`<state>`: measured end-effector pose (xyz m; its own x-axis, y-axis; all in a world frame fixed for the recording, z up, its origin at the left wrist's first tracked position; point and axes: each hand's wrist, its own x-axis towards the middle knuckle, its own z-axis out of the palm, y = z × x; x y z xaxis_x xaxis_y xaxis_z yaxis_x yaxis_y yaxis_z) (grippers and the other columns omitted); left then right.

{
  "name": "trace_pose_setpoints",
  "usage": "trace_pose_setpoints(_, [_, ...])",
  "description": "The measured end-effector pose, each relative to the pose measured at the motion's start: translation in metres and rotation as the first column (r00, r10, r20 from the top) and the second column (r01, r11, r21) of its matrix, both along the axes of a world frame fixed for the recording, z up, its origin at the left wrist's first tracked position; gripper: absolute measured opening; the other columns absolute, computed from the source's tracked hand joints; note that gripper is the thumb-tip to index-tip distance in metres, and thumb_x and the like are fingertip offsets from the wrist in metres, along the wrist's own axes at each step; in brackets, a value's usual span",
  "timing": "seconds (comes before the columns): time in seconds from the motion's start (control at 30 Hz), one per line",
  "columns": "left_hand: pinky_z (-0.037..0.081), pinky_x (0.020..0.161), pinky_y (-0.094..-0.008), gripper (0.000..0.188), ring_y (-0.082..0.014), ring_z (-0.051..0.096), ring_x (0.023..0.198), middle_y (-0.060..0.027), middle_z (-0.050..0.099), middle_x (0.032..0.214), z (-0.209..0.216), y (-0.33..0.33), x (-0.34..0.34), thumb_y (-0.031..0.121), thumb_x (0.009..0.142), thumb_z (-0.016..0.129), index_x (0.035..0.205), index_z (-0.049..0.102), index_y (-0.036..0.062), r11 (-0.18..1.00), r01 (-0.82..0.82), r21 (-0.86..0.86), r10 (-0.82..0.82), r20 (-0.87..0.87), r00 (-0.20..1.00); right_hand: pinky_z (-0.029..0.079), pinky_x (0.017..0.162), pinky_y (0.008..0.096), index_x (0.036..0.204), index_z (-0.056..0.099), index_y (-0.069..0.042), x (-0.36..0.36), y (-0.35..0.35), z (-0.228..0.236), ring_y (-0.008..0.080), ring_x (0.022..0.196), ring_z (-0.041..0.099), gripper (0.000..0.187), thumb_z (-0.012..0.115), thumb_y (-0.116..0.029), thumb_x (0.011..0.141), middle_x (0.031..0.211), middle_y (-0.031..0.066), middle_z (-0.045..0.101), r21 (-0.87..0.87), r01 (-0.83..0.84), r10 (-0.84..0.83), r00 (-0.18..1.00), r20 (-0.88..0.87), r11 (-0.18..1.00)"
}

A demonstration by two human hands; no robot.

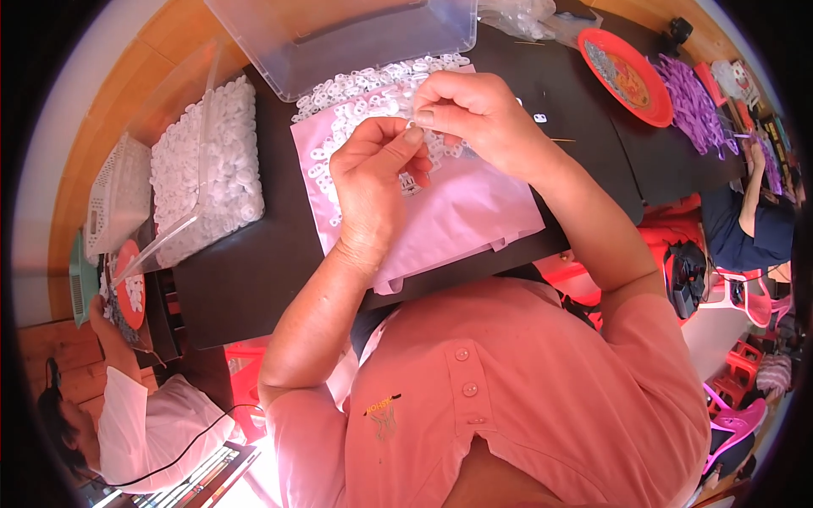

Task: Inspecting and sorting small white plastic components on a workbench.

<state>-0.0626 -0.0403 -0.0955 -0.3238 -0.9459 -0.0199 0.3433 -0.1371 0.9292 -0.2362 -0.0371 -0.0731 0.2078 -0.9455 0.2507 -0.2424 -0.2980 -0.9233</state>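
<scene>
Above a pink plastic bag (474,212), my left hand (377,173) and my right hand (474,114) meet with their fingertips close together. The thumb and finger of each are closed in a pinch. A tiny pale bit shows between the fingertips, too small and too covered to name. Around and beyond my hands lie many small white oval pieces (347,89) with dark marks, spread over the far part of the bag. My hands partly hide the pieces beneath them.
A clear plastic bin (373,38) lies beyond the pieces. At left stands a clear box full of white pieces (224,161), near a white basket (118,195). A red-orange plate (631,80) and purple strips (690,102) are at right. Other people sit both sides.
</scene>
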Motion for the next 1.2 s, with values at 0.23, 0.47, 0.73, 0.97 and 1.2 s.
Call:
trace_pose_setpoints(0.23, [0.048, 0.054, -0.0282, 0.011, -0.0155, 0.058, 0.060, -0.0089, 0.063, 0.074, -0.004, -0.004, 0.001, 0.008, 0.090, 0.063, 0.090, 0.061, -0.0024, 0.998, -0.013, 0.067, 0.015, -0.027, 1.000, 0.039, 0.053, 0.0237, 0.086, 0.064, 0.000, 0.005, -0.007, -0.011, 0.0063, 0.060, 0.047, 0.013, 0.063, -0.012, 0.090, 0.065, -0.0009, 0.054, 0.026, -0.008, 0.006, 0.996, 0.090, 1.000])
trace_pose_setpoints(0.47, [0.048, 0.053, -0.0286, 0.014, -0.0156, 0.058, 0.060, -0.0089, 0.062, 0.074, 0.001, -0.002, -0.001, 0.011, 0.090, 0.064, 0.091, 0.061, -0.0025, 0.996, -0.055, 0.064, 0.057, -0.037, 0.998, 0.048, 0.061, 0.0231, 0.099, 0.068, -0.001, -0.009, -0.009, -0.009, 0.0076, 0.070, 0.057, 0.014, 0.062, -0.011, 0.092, 0.081, 0.0006, 0.063, 0.050, 0.056, -0.064, 0.983, 0.174, 0.997])
trace_pose_setpoints(0.73, [0.048, 0.053, -0.0284, 0.015, -0.0152, 0.058, 0.060, -0.0082, 0.062, 0.073, 0.003, -0.001, 0.000, 0.013, 0.090, 0.065, 0.091, 0.061, -0.0016, 0.995, -0.060, 0.074, 0.065, -0.066, 0.996, 0.049, 0.061, 0.0230, 0.102, 0.067, 0.000, -0.003, -0.003, -0.003, 0.0085, 0.070, 0.058, 0.014, 0.061, -0.005, 0.091, 0.083, 0.0024, 0.064, 0.048, 0.047, -0.057, 0.969, 0.241, 0.998])
trace_pose_setpoints(0.97, [0.048, 0.053, -0.0280, 0.016, -0.0149, 0.058, 0.061, -0.0079, 0.062, 0.074, 0.003, -0.001, 0.000, 0.014, 0.090, 0.066, 0.091, 0.061, -0.0013, 0.996, -0.056, 0.068, 0.061, -0.077, 0.995, 0.047, 0.059, 0.0231, 0.099, 0.067, -0.003, 0.000, -0.003, -0.007, 0.0067, 0.067, 0.054, 0.012, 0.061, -0.009, 0.091, 0.078, -0.0006, 0.060, 0.000, 0.094, -0.092, 0.981, 0.170, 0.996])
trace_pose_setpoints(1.2, [0.046, 0.056, -0.0302, 0.016, -0.0172, 0.057, 0.063, -0.0094, 0.061, 0.077, 0.003, 0.000, -0.001, 0.013, 0.094, 0.061, 0.097, 0.059, -0.0029, 0.999, -0.022, 0.040, 0.023, -0.013, 1.000, 0.046, 0.062, 0.0227, 0.094, 0.064, -0.002, 0.001, -0.002, -0.004, 0.0067, 0.071, 0.054, 0.011, 0.060, -0.013, 0.094, 0.085, -0.0007, 0.061, 0.008, 0.055, -0.056, 0.995, 0.080, 0.998])
